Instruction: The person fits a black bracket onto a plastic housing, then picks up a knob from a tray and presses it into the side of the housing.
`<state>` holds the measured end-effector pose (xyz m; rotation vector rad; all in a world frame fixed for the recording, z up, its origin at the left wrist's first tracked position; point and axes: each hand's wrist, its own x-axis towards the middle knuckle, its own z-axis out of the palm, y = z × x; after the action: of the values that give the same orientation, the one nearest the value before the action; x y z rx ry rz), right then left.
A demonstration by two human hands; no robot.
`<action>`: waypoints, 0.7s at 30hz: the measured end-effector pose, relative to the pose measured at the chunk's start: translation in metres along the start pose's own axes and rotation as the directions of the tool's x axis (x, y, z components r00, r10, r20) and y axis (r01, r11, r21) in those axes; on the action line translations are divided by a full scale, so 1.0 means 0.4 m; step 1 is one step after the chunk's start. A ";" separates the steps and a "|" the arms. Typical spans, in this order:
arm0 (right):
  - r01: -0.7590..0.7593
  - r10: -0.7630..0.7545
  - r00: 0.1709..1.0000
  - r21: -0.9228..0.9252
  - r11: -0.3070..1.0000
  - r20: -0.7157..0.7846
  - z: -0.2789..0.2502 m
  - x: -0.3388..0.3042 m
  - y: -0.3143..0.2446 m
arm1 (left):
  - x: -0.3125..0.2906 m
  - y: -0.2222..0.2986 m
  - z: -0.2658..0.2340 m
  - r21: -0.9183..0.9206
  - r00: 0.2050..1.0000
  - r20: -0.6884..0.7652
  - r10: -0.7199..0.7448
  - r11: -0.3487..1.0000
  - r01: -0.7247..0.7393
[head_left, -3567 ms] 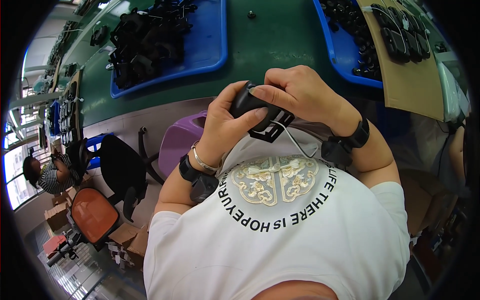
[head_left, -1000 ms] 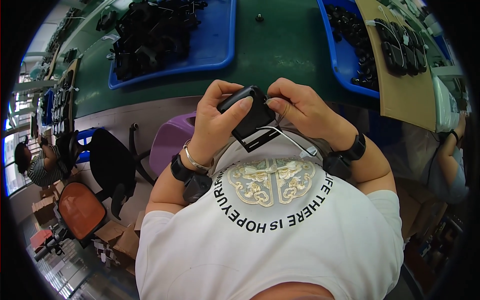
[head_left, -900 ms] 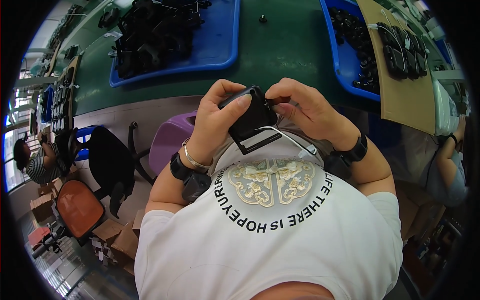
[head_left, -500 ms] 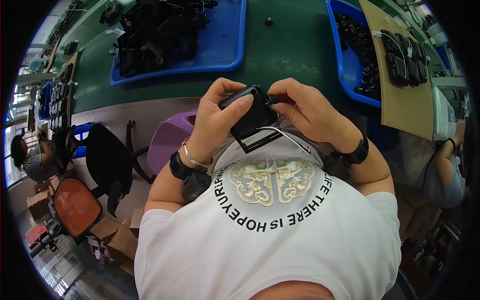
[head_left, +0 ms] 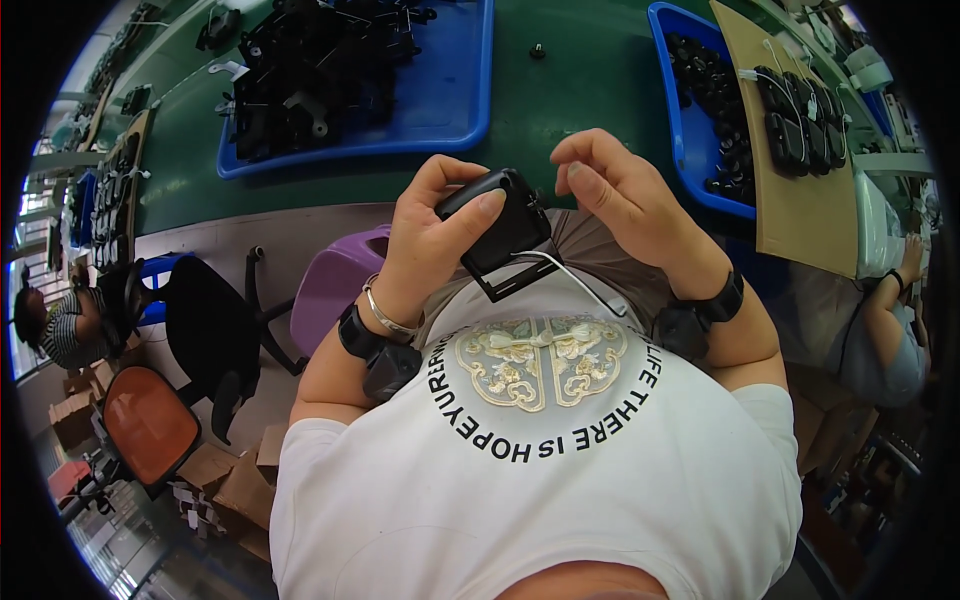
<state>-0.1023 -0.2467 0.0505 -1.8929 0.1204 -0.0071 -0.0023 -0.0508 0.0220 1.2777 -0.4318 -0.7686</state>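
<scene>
My left hand [head_left: 437,215] is closed round a black rectangular plastic housing [head_left: 508,222], its thumb lying across the upper face. The housing is tilted, with an open black frame [head_left: 512,279] at its lower end and a white cable [head_left: 580,279] trailing from it towards my shirt. Just right of the housing, apart from it, my right hand [head_left: 625,200] is raised with loosely bent fingers. No object shows in it, though its thumb partly covers the fingertips. Small fittings sit along the housing's right edge, too small to make out.
On the green table [head_left: 580,100], a blue tray [head_left: 440,135] holds black parts. Another blue tray [head_left: 690,180] holds small black pieces, beside cardboard [head_left: 805,220] carrying black devices. A small black part [head_left: 537,50] lies between. A purple stool [head_left: 340,280] stands left; a co-worker's arm [head_left: 890,310] is right.
My right hand has come off the housing's right edge and moved up and slightly right. My left hand keeps its hold, and the white cable's end has shifted slightly.
</scene>
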 end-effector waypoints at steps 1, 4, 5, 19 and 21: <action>0.000 0.000 1.000 -0.001 1.000 0.002 0.003 0.003 -0.008 | -0.001 -0.002 -0.001 0.014 1.000 -0.003 0.004 1.000 -0.004; -0.007 0.091 0.982 -0.453 0.892 0.164 0.021 0.016 -0.033 | 0.003 0.008 -0.001 -0.004 1.000 0.000 -0.004 1.000 0.004; -0.007 0.091 0.982 -0.454 0.891 0.164 0.024 0.014 -0.030 | 0.004 0.011 -0.002 -0.012 1.000 0.000 -0.009 1.000 0.009; 0.103 -0.103 0.993 0.004 0.995 0.061 0.013 -0.003 -0.012 | 0.000 0.008 0.002 -0.001 1.000 -0.005 0.014 1.000 -0.014; 0.064 -0.068 0.996 0.070 0.995 0.050 0.006 -0.001 -0.024 | 0.001 0.007 0.004 0.018 1.000 0.007 0.022 1.000 -0.022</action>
<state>-0.1017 -0.2413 0.0586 -1.8264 0.0220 -0.0070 -0.0023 -0.0519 0.0251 1.2856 -0.4586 -0.7519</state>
